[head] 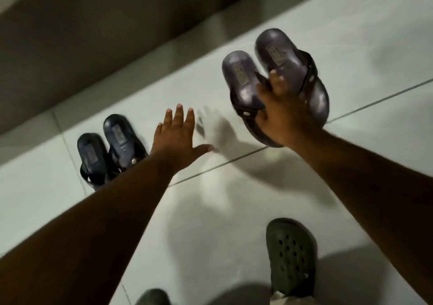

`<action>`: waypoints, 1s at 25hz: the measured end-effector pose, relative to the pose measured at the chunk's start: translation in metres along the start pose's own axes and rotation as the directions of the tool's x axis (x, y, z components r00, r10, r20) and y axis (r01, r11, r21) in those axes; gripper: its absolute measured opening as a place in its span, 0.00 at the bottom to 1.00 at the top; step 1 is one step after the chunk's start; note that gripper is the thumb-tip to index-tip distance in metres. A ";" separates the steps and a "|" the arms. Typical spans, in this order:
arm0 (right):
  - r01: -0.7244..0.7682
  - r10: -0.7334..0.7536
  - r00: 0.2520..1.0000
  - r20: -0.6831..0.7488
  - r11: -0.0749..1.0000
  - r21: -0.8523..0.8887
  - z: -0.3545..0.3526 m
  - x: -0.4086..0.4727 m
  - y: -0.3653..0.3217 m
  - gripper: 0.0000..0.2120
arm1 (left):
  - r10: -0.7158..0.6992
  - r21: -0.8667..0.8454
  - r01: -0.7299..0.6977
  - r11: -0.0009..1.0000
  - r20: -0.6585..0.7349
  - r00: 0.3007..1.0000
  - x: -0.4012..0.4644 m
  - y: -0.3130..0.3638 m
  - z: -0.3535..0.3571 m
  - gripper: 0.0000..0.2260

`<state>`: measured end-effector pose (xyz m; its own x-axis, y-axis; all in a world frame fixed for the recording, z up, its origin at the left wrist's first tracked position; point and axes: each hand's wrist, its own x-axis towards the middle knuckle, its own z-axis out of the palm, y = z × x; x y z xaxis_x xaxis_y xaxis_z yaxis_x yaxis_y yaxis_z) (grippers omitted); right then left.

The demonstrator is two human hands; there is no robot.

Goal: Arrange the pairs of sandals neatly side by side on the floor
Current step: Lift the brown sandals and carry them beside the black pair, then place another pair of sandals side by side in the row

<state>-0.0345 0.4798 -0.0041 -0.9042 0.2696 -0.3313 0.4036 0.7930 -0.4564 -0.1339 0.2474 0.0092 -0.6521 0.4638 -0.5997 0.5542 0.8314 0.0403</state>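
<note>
Pale tiled floor point(351, 35), glossy, crossed by dark grout lines, bounded at upper left by a low grey wall base point(82, 35). Item one: dark blue sandal pair point(112, 147), resting on the floor near the wall base, the two side by side and touching, partly hidden behind the left forearm. Item two: purple sandal pair point(276, 82), lifted clear of the floor, bunched together at uneven heights in the right hand point(278, 108), whose grip is closed around the straps with fingers hooked through. Left hand point(175, 138): grip open, fingers spread, palm down, holding nothing, hovering just right of the blue pair. Also present: grey perforated clog point(291, 258) on the person's foot at lower right; a second foot at the bottom edge, mostly cut off. Handling judgement: both pairs look like moulded rubber or foam, so likely light, somewhat flexible, not fragile; the smooth footbeds may be slippery. Straps appear the surest hold for carrying; for final alignment, pinching the sole edges or nudging the heels should serve. Placement beside the blue pair not yet done.
</note>
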 end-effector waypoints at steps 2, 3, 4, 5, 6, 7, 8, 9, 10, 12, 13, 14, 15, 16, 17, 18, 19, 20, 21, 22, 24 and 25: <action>0.157 -0.152 0.985 0.084 0.986 -0.050 0.028 -0.004 -0.053 0.32 | -0.082 0.016 0.081 0.997 0.042 0.996 -0.030 -0.059 0.014 0.47; 0.181 -0.173 0.975 0.137 0.982 -0.048 0.042 -0.002 -0.081 0.34 | -0.129 0.014 0.128 0.992 0.060 0.990 -0.045 -0.086 0.022 0.47; 0.182 -0.176 0.966 0.189 0.983 -0.015 0.054 0.001 -0.107 0.35 | -0.186 -0.003 0.187 0.982 0.082 0.979 -0.060 -0.111 0.027 0.47; 0.176 -0.178 0.959 0.222 0.984 0.027 0.072 0.004 -0.135 0.36 | -0.251 -0.032 0.255 0.966 0.099 0.963 -0.076 -0.142 0.037 0.47; 0.178 -0.183 0.951 0.251 0.983 0.043 0.088 0.009 -0.156 0.37 | -0.285 -0.050 0.291 0.955 0.097 0.953 -0.086 -0.172 0.047 0.47; 0.184 -0.185 0.943 0.275 0.982 0.033 0.102 0.010 -0.175 0.38 | -0.289 -0.047 0.295 0.954 0.109 0.951 -0.093 -0.197 0.055 0.47; 0.193 -0.189 0.937 0.294 0.981 0.017 0.118 0.009 -0.193 0.39 | -0.290 -0.057 0.298 0.953 0.118 0.950 -0.098 -0.221 0.065 0.47; 0.211 -0.200 0.924 0.327 0.977 0.001 0.137 0.008 -0.211 0.40 | -0.291 -0.072 0.301 0.951 0.125 0.948 -0.101 -0.244 0.075 0.47; 0.243 -0.217 0.904 0.368 0.970 -0.025 0.157 0.009 -0.231 0.41 | -0.282 -0.086 0.294 0.952 0.133 0.950 -0.101 -0.264 0.085 0.47; 0.335 -0.261 0.862 0.434 0.937 -0.102 0.189 0.014 -0.258 0.43 | -0.223 -0.082 0.239 0.967 0.169 0.960 -0.086 -0.290 0.106 0.49; 0.381 -0.280 0.843 0.459 0.914 -0.142 0.203 0.019 -0.267 0.43 | -0.186 -0.073 0.202 0.977 0.190 0.964 -0.076 -0.299 0.114 0.50; 0.393 -0.270 0.832 0.486 0.903 -0.172 0.216 0.024 -0.274 0.42 | -0.148 -0.073 0.165 0.984 0.194 0.970 -0.067 -0.304 0.122 0.51; 0.348 -0.225 0.839 0.495 0.922 -0.172 0.224 0.028 -0.278 0.40 | -0.115 -0.088 0.134 0.987 0.194 0.974 -0.059 -0.307 0.128 0.52; 0.265 -0.160 0.862 0.481 0.951 -0.158 0.229 0.030 -0.281 0.36 | -0.089 -0.119 0.113 0.986 0.192 0.977 -0.056 -0.309 0.132 0.52; 0.226 -0.117 0.874 0.472 0.957 -0.180 0.239 0.031 -0.292 0.32 | -0.081 -0.161 0.110 0.981 0.179 0.981 -0.060 -0.322 0.136 0.52; 0.218 -0.093 0.872 0.481 0.953 -0.210 0.246 0.030 -0.306 0.30 | -0.087 -0.181 0.115 0.977 0.160 0.983 -0.065 -0.337 0.140 0.52; 0.258 -0.100 0.858 0.504 0.932 -0.254 0.252 0.029 -0.324 0.30 | -0.096 -0.184 0.123 0.975 0.147 0.984 -0.072 -0.356 0.144 0.51; 0.297 -0.109 0.834 0.540 0.915 -0.272 0.260 0.025 -0.345 0.30 | -0.112 -0.188 0.138 0.972 0.140 0.984 -0.081 -0.377 0.148 0.51; 0.327 -0.129 0.815 0.565 0.907 -0.264 0.273 0.020 -0.368 0.30 | -0.122 -0.193 0.147 0.970 0.135 0.983 -0.090 -0.402 0.153 0.52; 0.312 -0.114 0.810 0.576 0.915 -0.257 0.287 0.016 -0.395 0.29 | -0.130 -0.209 0.155 0.965 0.129 0.983 -0.100 -0.429 0.158 0.52; 0.296 -0.111 0.815 0.569 0.924 -0.243 0.317 0.008 -0.437 0.28 | -0.122 -0.219 0.147 0.965 0.121 0.985 -0.116 -0.480 0.170 0.52; 0.309 -0.124 0.823 0.554 0.917 -0.253 0.329 0.005 -0.455 0.28 | -0.106 -0.206 0.129 0.970 0.116 0.988 -0.122 -0.502 0.175 0.52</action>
<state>-0.1766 -0.0597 -0.0695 -0.7171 -0.1795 -0.6735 0.0558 0.9484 -0.3122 -0.2423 -0.2798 -0.0779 -0.6428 0.3342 -0.6893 0.3471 0.9292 0.1268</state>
